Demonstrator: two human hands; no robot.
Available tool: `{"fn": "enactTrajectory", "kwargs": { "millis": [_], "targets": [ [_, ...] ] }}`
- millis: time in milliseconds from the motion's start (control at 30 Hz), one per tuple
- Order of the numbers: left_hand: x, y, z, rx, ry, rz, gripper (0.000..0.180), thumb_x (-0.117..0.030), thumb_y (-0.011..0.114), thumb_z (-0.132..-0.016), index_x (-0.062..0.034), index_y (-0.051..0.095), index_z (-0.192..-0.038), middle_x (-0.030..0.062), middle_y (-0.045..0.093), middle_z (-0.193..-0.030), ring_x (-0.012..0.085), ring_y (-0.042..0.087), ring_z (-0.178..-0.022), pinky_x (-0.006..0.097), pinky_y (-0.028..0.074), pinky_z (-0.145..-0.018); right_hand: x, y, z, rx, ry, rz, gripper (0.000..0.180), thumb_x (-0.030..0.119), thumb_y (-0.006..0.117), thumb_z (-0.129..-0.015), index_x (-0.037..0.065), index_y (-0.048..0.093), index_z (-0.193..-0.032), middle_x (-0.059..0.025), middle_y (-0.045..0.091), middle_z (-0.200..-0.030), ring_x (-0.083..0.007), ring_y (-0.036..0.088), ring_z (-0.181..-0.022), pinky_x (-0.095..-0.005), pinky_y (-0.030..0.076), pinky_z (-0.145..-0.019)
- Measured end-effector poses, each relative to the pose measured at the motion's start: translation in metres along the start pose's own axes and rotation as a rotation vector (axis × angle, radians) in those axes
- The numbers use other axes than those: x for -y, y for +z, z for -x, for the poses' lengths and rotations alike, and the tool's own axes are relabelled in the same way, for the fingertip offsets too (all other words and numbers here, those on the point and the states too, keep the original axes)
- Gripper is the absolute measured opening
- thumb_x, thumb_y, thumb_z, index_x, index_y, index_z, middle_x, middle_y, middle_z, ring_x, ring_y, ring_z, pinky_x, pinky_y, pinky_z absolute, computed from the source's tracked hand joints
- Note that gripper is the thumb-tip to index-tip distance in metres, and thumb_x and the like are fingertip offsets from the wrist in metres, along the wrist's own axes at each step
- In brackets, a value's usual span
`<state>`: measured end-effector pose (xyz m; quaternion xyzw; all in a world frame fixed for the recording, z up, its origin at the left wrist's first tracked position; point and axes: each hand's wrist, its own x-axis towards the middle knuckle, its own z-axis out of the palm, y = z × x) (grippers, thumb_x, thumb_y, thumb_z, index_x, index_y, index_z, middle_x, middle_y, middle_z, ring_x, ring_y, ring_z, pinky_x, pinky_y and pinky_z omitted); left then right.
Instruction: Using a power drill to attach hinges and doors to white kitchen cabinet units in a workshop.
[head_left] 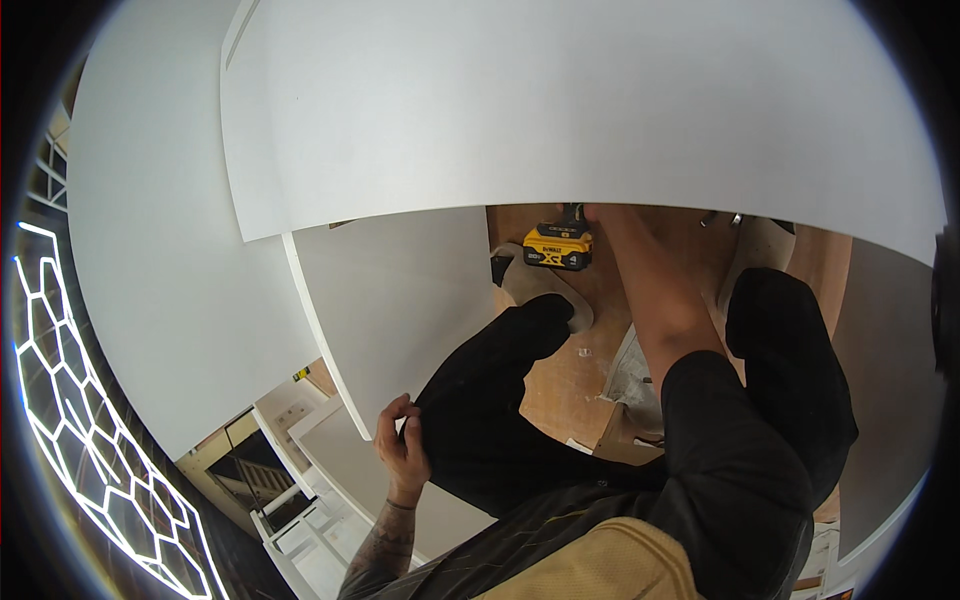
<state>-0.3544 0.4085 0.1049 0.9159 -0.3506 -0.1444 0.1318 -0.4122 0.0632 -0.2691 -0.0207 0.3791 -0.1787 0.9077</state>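
My right arm reaches down beneath the big white panel point(580, 110). At its edge, a bit of my right hand point(600, 214) shows beside a yellow and black cordless drill point(558, 246). The drill's battery end points toward me, while its front and my fingers are hidden behind the panel. I take the hand to be closed on its handle. My left hand point(402, 450) rests by my left knee, near the free edge of a white upright panel point(330, 350). Its fingers are curled and the thumb is drawn in; whatever they may hold is too small to tell.
I crouch between the left upright panel and a grey side panel point(890, 400) on the right. Below lies a brown wooden floor point(550, 390) with a cardboard box point(625, 450) and scraps. Shelving point(310, 530) stands at lower left. Bright hexagonal lights point(90, 430) glow at far left.
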Motion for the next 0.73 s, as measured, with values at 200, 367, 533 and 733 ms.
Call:
{"fn": "enactTrajectory", "kwargs": {
  "millis": [200,367,533,733],
  "targets": [
    [-0.001,0.043,-0.100,0.240,0.144,-0.064,0.043,-0.016,0.075,-0.096,-0.0009,0.063,-0.135,0.0183,0.074,-0.113,0.0268,0.073,-0.107,0.041,0.056,-0.094,0.007,-0.033,0.008,0.097,0.186,0.190,0.022,0.029,0.072,-0.097,0.008,0.068,-0.103,-0.0006,0.057,-0.066,-0.0140,0.056,-0.055,-0.0314,0.051,-0.052],
    [0.020,0.185,-0.260,0.402,-0.380,0.613,0.059,-0.045,0.062,-0.106,0.0015,0.055,-0.142,0.0124,0.070,-0.116,0.0196,0.068,-0.100,0.035,0.056,-0.090,0.006,-0.053,0.038,0.110,0.224,0.211,0.022,0.030,0.074,-0.095,0.009,0.072,-0.102,0.0011,0.057,-0.066,-0.0118,0.057,-0.054,-0.0296,0.051,-0.051],
    [0.019,0.298,-0.342,0.260,-0.312,1.008,0.037,-0.036,0.060,-0.108,-0.0026,0.056,-0.125,0.0116,0.068,-0.114,0.0192,0.065,-0.102,0.036,0.056,-0.089,0.004,-0.068,0.046,0.085,0.266,0.262,0.022,0.029,0.074,-0.095,0.009,0.072,-0.104,0.0012,0.057,-0.065,-0.0123,0.057,-0.055,-0.0299,0.051,-0.051],
    [0.012,0.340,-0.348,0.177,-0.439,1.000,0.038,-0.035,0.060,-0.108,-0.0021,0.058,-0.127,0.0109,0.069,-0.115,0.0189,0.065,-0.104,0.035,0.055,-0.091,-0.013,-0.138,0.013,0.016,0.117,0.101,0.023,0.032,0.071,-0.099,0.010,0.066,-0.103,-0.0026,0.059,-0.069,-0.0170,0.060,-0.059,-0.0320,0.055,-0.056]
  ]
}}
